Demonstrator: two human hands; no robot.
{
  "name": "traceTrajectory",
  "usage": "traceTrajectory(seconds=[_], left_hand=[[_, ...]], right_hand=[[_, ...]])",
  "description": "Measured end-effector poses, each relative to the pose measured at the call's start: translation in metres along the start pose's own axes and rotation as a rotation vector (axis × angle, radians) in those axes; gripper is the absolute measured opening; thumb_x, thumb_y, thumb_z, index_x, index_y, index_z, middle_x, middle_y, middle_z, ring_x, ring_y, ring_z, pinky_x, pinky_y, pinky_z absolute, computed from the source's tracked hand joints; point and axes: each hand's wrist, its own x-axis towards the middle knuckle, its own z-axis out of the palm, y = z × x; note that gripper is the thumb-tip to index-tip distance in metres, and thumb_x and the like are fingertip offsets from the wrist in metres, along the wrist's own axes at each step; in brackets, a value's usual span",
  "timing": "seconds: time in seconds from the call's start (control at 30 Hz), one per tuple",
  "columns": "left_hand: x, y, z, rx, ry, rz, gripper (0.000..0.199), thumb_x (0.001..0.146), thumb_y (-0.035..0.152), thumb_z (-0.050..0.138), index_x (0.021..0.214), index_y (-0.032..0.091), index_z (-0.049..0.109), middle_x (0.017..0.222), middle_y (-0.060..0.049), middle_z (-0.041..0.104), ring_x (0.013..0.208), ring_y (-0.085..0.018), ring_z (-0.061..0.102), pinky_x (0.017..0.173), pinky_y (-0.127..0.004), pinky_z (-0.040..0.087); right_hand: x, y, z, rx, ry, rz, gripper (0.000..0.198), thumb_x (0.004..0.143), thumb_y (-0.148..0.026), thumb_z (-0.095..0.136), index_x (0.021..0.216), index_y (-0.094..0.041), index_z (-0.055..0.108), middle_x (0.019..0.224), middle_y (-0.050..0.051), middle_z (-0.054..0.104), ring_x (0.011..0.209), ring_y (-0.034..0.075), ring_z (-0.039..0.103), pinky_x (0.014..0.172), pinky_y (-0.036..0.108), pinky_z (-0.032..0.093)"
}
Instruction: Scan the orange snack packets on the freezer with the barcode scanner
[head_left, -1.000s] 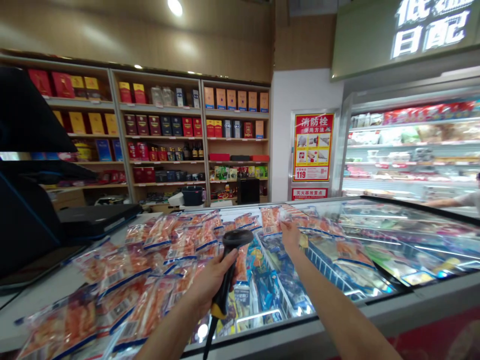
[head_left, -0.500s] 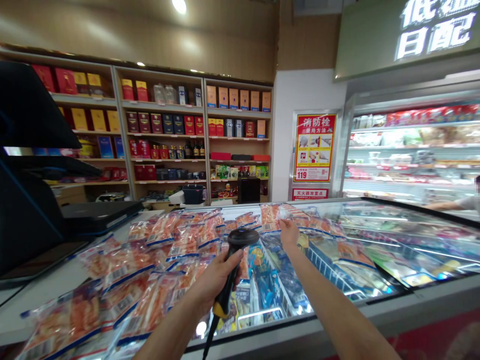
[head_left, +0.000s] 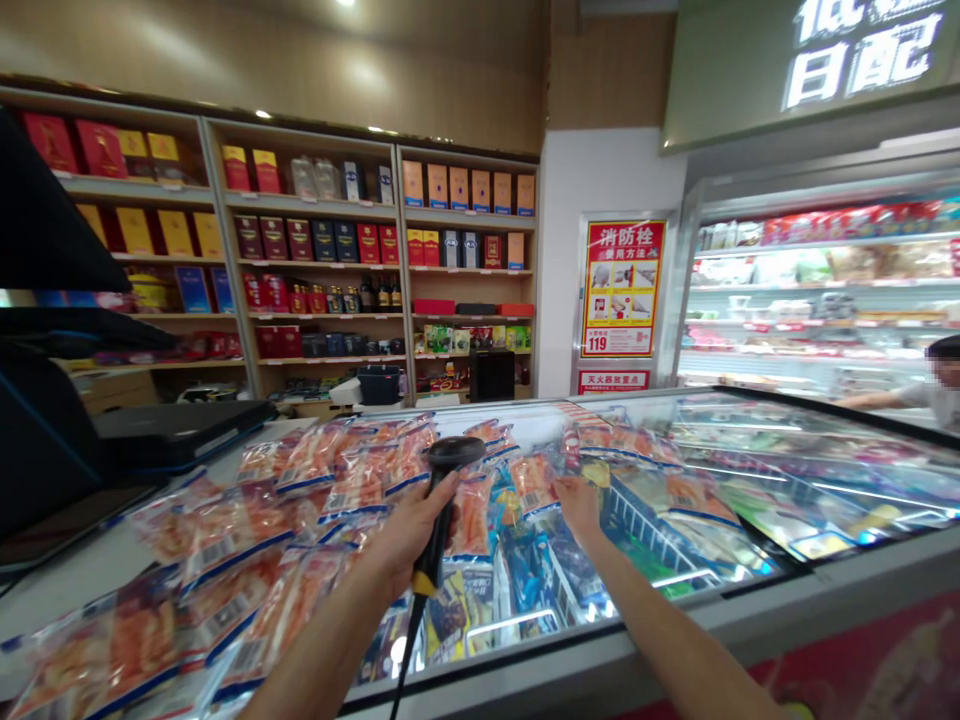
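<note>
My left hand [head_left: 405, 535] is closed around the handle of a black barcode scanner [head_left: 445, 480] with a yellow band, its head upright over the freezer glass. My right hand [head_left: 579, 503] reaches forward and grips the near edge of one clear packet of orange-red food [head_left: 534, 480], which lies low over the glass lid. Many like packets [head_left: 337, 470] with barcode labels lie spread across the lid on the left.
The chest freezer [head_left: 675, 620] has a sliding glass top with frozen goods below. A black register screen [head_left: 45, 400] stands left. Shelves of boxes [head_left: 322, 250] line the back wall. An open cooler [head_left: 817, 290] stands right, where another person's arm [head_left: 885, 398] reaches in.
My right hand has pulled a packet from the far pile toward me and lower. The scanner hand shifted slightly left, and the view dipped a little.
</note>
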Motion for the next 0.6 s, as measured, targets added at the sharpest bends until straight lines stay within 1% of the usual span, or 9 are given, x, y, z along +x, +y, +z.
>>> traceTrajectory(seconds=[0.13, 0.27, 0.33, 0.4, 0.47, 0.53, 0.6], left_hand=[[0.003, -0.003, 0.009, 0.015, -0.040, 0.008, 0.033, 0.061, 0.048, 0.056, 0.062, 0.016, 0.047, 0.046, 0.005, 0.050, 0.039, -0.006, 0.044, 0.040, -0.018, 0.035], [0.004, -0.003, 0.020, 0.015, 0.005, -0.006, 0.031, 0.062, 0.045, 0.056, 0.062, 0.015, 0.047, 0.046, 0.004, 0.051, 0.038, -0.005, 0.044, 0.040, -0.017, 0.035], [0.007, -0.004, 0.024, 0.009, 0.017, -0.018, 0.029, 0.063, 0.043, 0.056, 0.063, 0.015, 0.047, 0.047, 0.004, 0.051, 0.038, -0.005, 0.045, 0.039, -0.017, 0.034], [0.011, -0.005, 0.026, 0.008, 0.008, -0.035, 0.029, 0.064, 0.042, 0.056, 0.063, 0.016, 0.047, 0.047, 0.004, 0.051, 0.038, -0.005, 0.045, 0.039, -0.016, 0.034], [0.015, -0.007, 0.026, 0.014, -0.011, -0.057, 0.029, 0.063, 0.044, 0.056, 0.063, 0.016, 0.047, 0.046, 0.004, 0.051, 0.038, -0.006, 0.044, 0.039, -0.017, 0.034], [0.020, -0.008, 0.026, 0.016, -0.013, -0.078, 0.030, 0.062, 0.044, 0.057, 0.063, 0.016, 0.047, 0.046, 0.003, 0.051, 0.038, -0.006, 0.044, 0.039, -0.017, 0.035], [0.023, -0.008, 0.025, 0.017, 0.010, -0.080, 0.030, 0.062, 0.044, 0.057, 0.063, 0.016, 0.049, 0.046, 0.003, 0.052, 0.038, -0.006, 0.044, 0.038, -0.016, 0.034]], right_hand=[[0.001, -0.005, 0.010, -0.114, -0.027, -0.020, 0.021, 0.067, -0.029, 0.044, 0.063, -0.019, 0.062, 0.064, 0.004, 0.064, 0.062, 0.017, 0.059, 0.056, 0.023, 0.039], [0.005, -0.007, 0.017, -0.232, -0.075, -0.016, 0.019, 0.065, -0.031, 0.048, 0.061, -0.019, 0.061, 0.062, 0.004, 0.064, 0.062, 0.017, 0.058, 0.055, 0.024, 0.039], [0.011, -0.006, 0.014, -0.240, -0.107, -0.024, 0.023, 0.067, -0.037, 0.047, 0.062, -0.019, 0.061, 0.063, 0.004, 0.063, 0.063, 0.017, 0.058, 0.056, 0.024, 0.039], [0.022, -0.004, 0.005, -0.248, -0.091, -0.042, 0.028, 0.069, -0.041, 0.045, 0.067, -0.019, 0.061, 0.068, 0.005, 0.064, 0.068, 0.017, 0.058, 0.060, 0.025, 0.039], [0.039, 0.000, -0.011, -0.315, 0.004, -0.072, 0.028, 0.070, -0.040, 0.045, 0.078, -0.019, 0.061, 0.080, 0.007, 0.063, 0.078, 0.019, 0.057, 0.066, 0.027, 0.039], [0.060, 0.007, -0.032, -0.431, 0.151, -0.096, 0.028, 0.069, -0.033, 0.047, 0.090, -0.019, 0.059, 0.094, 0.009, 0.059, 0.091, 0.023, 0.052, 0.075, 0.032, 0.037], [0.082, 0.018, -0.053, -0.510, 0.302, -0.052, 0.033, 0.069, -0.031, 0.047, 0.099, -0.019, 0.055, 0.104, 0.011, 0.054, 0.100, 0.026, 0.046, 0.080, 0.037, 0.034]])
